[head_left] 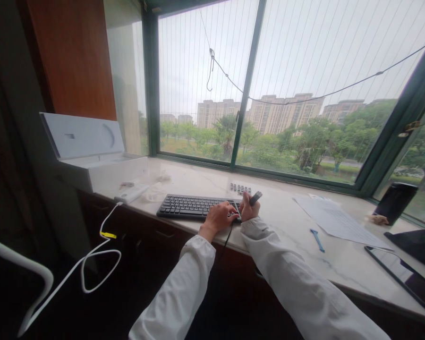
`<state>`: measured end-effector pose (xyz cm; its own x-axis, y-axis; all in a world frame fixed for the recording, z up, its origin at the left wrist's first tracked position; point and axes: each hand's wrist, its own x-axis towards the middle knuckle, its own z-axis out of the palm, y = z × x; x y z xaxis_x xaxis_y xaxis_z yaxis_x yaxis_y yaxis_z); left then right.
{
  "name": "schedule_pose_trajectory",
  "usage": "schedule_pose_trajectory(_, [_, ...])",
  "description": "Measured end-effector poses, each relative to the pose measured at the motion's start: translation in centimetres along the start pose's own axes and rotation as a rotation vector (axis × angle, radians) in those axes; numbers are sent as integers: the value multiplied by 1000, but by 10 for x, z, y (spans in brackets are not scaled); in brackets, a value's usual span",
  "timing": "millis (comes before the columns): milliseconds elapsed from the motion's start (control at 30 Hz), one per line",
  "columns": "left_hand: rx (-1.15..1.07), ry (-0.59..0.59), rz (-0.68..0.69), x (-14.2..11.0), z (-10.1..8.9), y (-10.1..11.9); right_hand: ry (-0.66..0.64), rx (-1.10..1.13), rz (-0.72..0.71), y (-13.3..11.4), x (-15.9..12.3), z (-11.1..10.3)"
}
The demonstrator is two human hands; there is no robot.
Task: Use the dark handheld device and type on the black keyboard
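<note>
A black keyboard point(186, 206) lies on the pale marble-patterned surface, its cable hanging over the front edge. My left hand point(218, 216) rests on its right part, fingers loosely bent and apart over the keys, holding nothing that I can see. Close beside it, my right hand point(248, 209) is closed around a dark grey, stubby tool point(256, 197) above the number-pad end. The tool's upper end sticks out past my fist; its lower end is hidden, so its kind is unclear. Behind the keyboard, several small dark keycaps point(240, 188) are laid out in rows.
To the left stands an open white box point(118, 171), with a white power strip point(129, 193) and its cord before it. On the right lie a blue tool point(317, 240), paper sheets point(335, 217), a dark tablet point(403, 274) and a black cylinder point(396, 203). Windows rise behind.
</note>
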<state>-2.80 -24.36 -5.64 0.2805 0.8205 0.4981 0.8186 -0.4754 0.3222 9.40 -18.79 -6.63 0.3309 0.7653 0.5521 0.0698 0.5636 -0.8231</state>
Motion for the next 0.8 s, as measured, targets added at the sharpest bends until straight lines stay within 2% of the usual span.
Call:
schedule_pose_trajectory(100, [-31,102,-43,0,1,0,112,32,-19,-4,10,-9])
schedule_pose_trajectory(200, [-52,169,-76,2,2,0,52,-262,-145,-12,26,-24])
schedule_pose_trajectory(267, [-68,194,-87,3,3,-1,-109,-504,-243,-17,38,-34])
schedule_pose_trajectory(333, [-85,209,-95,4,3,-1,-360,-679,-312,-20,49,-42])
schedule_pose_trajectory(400, [-104,216,-96,4,4,-1,-621,-781,-341,-19,56,-48])
schedule_pose_trajectory(467, [-123,216,-93,5,4,-2,-791,-840,-356,-14,57,-51])
schedule_pose_trajectory(567, [-142,209,-65,5,6,-3,-860,-837,-366,-5,51,-53])
schedule_pose_trajectory(800, [-80,222,4,5,8,-3,-904,-587,-399,-3,44,-55])
